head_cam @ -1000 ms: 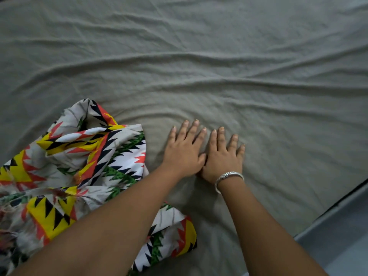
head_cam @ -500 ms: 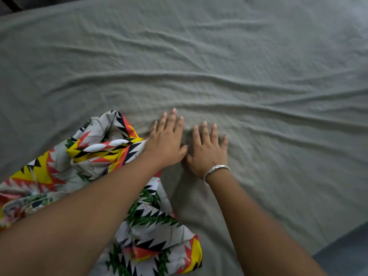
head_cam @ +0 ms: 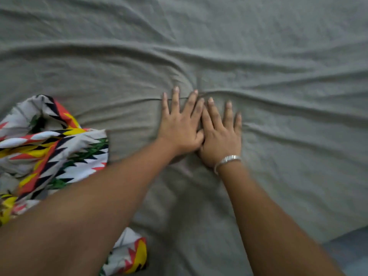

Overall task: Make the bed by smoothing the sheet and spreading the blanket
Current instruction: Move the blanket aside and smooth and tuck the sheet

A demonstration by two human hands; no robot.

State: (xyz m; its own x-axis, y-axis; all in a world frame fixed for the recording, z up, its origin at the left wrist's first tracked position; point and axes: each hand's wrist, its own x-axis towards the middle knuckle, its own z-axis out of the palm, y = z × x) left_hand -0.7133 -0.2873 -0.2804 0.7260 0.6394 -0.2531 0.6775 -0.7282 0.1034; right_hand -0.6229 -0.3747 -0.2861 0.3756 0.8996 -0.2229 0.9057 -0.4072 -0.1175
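left hand [head_cam: 180, 130], right hand [head_cam: 220, 136] flat, touching | sheet [head_cam: 278, 96] wrinkled

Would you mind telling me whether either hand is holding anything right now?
Nothing is held: the left hand and right hand lie flat, palms down, on the sheet.

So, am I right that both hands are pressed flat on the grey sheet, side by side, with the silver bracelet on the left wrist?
Not quite: the silver bracelet is on the right wrist, as the head view shows. The rest holds: the left hand and right hand lie flat, side by side, on the wrinkled grey sheet.
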